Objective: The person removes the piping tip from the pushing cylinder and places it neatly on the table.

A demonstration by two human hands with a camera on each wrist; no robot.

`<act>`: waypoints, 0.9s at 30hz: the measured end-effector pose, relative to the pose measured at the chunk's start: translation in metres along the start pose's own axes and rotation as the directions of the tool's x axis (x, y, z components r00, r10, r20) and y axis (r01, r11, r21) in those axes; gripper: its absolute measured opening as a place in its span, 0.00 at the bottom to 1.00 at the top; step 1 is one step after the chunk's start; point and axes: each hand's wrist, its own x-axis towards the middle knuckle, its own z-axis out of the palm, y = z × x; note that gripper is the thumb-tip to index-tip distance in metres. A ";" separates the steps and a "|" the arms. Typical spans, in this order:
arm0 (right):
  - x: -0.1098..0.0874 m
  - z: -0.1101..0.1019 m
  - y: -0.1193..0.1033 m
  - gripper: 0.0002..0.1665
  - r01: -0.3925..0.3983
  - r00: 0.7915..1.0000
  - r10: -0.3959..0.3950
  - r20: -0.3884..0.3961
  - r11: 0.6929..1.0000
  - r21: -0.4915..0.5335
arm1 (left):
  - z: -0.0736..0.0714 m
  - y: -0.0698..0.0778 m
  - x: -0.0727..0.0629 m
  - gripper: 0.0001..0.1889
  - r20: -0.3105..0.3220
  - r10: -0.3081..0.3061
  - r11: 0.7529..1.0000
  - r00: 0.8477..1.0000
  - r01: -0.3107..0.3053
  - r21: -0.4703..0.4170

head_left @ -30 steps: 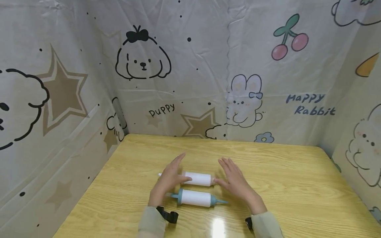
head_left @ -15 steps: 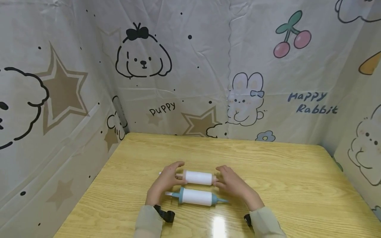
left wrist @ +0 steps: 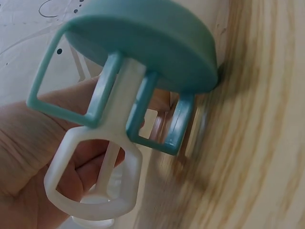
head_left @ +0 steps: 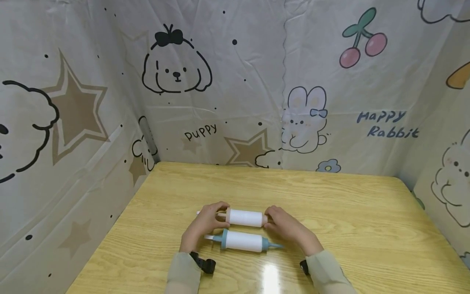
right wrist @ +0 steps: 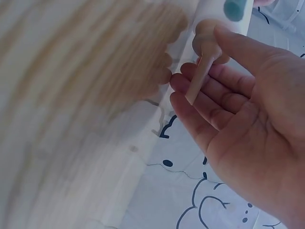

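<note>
Two plastic syringes with white barrels lie side by side on the wooden table (head_left: 330, 212). The farther syringe, with beige ends (head_left: 246, 218), has its ring handle to the left. At that end my left hand (head_left: 205, 223) grips it, thumb on the near side and fingers on the far side. My right hand (head_left: 286, 225) holds the other end; in the right wrist view, the thumb and curled fingers surround its beige nozzle (right wrist: 202, 78). Nearer to me lies the teal-ended syringe (head_left: 244, 241), held by neither hand. Its teal flange and white ring handle (left wrist: 93, 212) fill the left wrist view.
A cloth screen (head_left: 242, 98) printed with cartoon animals stands behind the table and along both sides. Black straps with cameras (head_left: 203, 263) sit on the wrists, close beside the teal-ended syringe on the left.
Both hands, spread wide around the beige-ended syringe a second ago, have lowered and curled their fingers in onto its two ends. The head view has shifted slightly.
</note>
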 end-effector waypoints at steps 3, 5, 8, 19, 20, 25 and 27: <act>0.000 0.000 0.000 0.11 -0.011 1.000 0.011 0.002 1.000 0.007 | 0.000 -0.001 0.000 0.30 -0.008 0.012 1.000 1.000 -0.011 0.018; 0.000 0.000 0.000 0.11 -0.022 1.000 0.022 -0.002 1.000 0.023 | 0.001 -0.002 -0.001 0.30 -0.015 0.016 0.999 1.000 -0.016 0.030; 0.000 0.000 0.000 0.10 -0.042 0.999 0.043 -0.015 0.998 0.050 | 0.001 -0.003 -0.001 0.30 -0.027 0.023 0.999 0.999 -0.023 0.032; -0.003 -0.001 -0.002 0.14 -0.035 0.992 0.050 -0.113 0.991 0.133 | -0.011 0.012 -0.008 0.30 -0.094 0.004 0.999 0.996 0.000 0.040; -0.003 -0.001 -0.002 0.15 -0.038 0.991 0.056 -0.121 0.989 0.146 | -0.012 0.014 -0.009 0.30 -0.100 0.006 0.999 0.995 -0.002 0.040; -0.004 -0.003 -0.004 0.18 -0.052 0.983 0.084 -0.166 0.981 0.188 | -0.020 0.024 -0.011 0.30 -0.128 0.035 0.996 0.991 -0.025 0.080; -0.004 -0.004 -0.005 0.17 -0.051 0.980 0.086 -0.181 0.981 0.190 | -0.022 0.026 -0.010 0.29 -0.135 0.055 0.994 0.989 -0.042 0.102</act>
